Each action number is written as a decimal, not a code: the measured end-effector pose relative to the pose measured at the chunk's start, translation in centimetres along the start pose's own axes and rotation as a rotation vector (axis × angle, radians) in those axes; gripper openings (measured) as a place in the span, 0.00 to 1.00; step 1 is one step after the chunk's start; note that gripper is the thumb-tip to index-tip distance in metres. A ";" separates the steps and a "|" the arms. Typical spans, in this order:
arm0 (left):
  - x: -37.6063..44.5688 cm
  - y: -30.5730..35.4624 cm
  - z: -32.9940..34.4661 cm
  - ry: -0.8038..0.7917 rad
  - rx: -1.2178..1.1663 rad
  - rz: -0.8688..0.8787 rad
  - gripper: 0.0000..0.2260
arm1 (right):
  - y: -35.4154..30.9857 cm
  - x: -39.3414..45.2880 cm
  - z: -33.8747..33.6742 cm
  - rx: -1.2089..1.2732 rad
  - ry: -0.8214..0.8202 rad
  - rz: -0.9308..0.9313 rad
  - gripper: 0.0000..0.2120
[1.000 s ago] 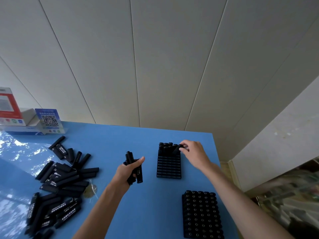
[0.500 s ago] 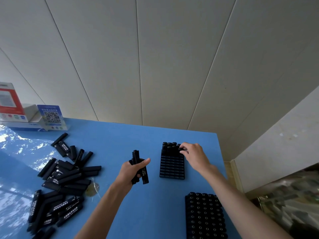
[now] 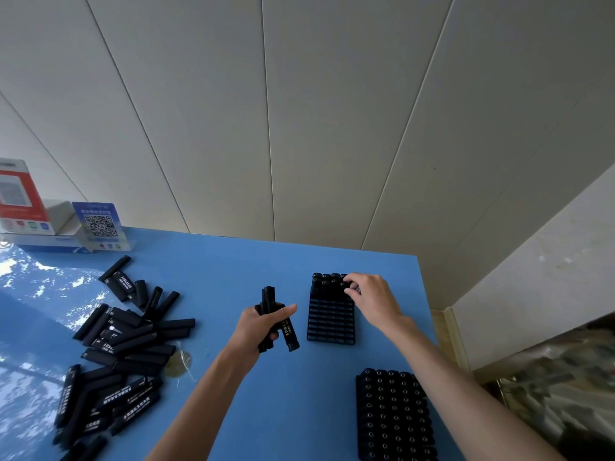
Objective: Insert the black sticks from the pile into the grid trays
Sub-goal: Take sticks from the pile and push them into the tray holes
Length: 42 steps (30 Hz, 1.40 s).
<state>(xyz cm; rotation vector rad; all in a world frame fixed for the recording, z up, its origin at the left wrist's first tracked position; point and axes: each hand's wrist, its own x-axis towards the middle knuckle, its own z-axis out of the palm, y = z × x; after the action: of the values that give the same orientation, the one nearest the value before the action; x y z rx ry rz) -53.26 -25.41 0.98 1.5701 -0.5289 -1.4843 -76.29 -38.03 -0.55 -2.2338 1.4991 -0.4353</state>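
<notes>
Far left of the partly filled tray, the pile (image 3: 116,354) of black sticks lies loose on the blue table (image 3: 233,261), flat on their sides and pointing every which way, well apart from both my hands. A QR card (image 3: 100,224) and a red-and-white box (image 3: 18,197) stand at the back edge beyond the pile.

Just left of that tray, my left hand (image 3: 263,327) has its fingers curled round a bundle of sticks (image 3: 274,319), long axes roughly upright and leaning a little away from me. The bundle is beside the tray, not touching it.

The partly filled tray (image 3: 331,322) has sticks standing only in its far rows; the rows nearer me are open cells.

At the tray's far right corner, my right hand (image 3: 372,301) sits with fingertips (image 3: 349,287) bent down onto the standing sticks. It seems to be pinching or pressing one, but the stick is hidden, so I can't tell which.

Near-right of that tray, a second tray (image 3: 394,417) looks full.

Judgement: the next stick comes from the bundle. It lies left of the right hand's fingers, across the tray's width, axis already near vertical, so it needs little turning. The right hand is nearer the open cells.
</notes>
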 end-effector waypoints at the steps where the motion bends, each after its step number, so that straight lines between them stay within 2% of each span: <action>1: -0.1 0.1 0.1 0.000 0.001 0.006 0.16 | 0.0 -0.1 -0.2 0.017 0.007 0.001 0.11; 5: -0.4 0.6 0.8 0.019 -0.019 0.026 0.16 | -0.8 -0.9 -1.3 0.183 0.002 0.015 0.06; 9: -0.7 0.8 1.9 0.073 -0.080 0.052 0.16 | -2.5 -2.4 -2.4 0.620 -0.261 0.175 0.05; 11: -1.0 0.8 2.7 0.104 -0.103 0.065 0.16 | -3.2 -3.3 -3.0 0.733 -0.396 0.199 0.08; 14: -1.6 0.5 3.9 0.126 -0.115 0.079 0.15 | -4.1 -4.5 -3.7 0.790 -0.487 0.186 0.12; 21: -2.6 -0.1 5.5 0.116 -0.150 0.110 0.17 | -3.8 -5.5 -3.8 0.734 -0.536 0.156 0.14; 26: -2.6 0.0 5.2 0.108 -0.083 0.097 0.16 | -3.1 -5.2 -4.1 0.759 -0.460 0.170 0.10; 29: -2.2 -0.3 4.5 0.120 -0.037 0.066 0.15 | -2.7 -4.5 -4.3 0.772 -0.341 0.201 0.05; 33: -1.7 -0.7 3.1 0.111 -0.006 0.027 0.14 | -1.7 -3.4 -4.5 0.752 -0.168 0.227 0.04; 39: -1.4 -0.8 1.7 0.101 0.043 0.057 0.11 | 0.6 -2.2 -3.8 0.411 0.073 0.178 0.04; 42: -1.3 -0.7 1.2 0.099 0.066 0.075 0.12 | 1.6 -1.7 -3.2 0.307 0.120 0.126 0.03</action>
<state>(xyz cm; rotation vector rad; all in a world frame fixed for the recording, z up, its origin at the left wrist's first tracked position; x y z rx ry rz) -54.79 -24.37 1.26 1.6479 -0.5777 -1.3377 -79.66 -37.51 1.37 -1.8944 1.5064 -0.7182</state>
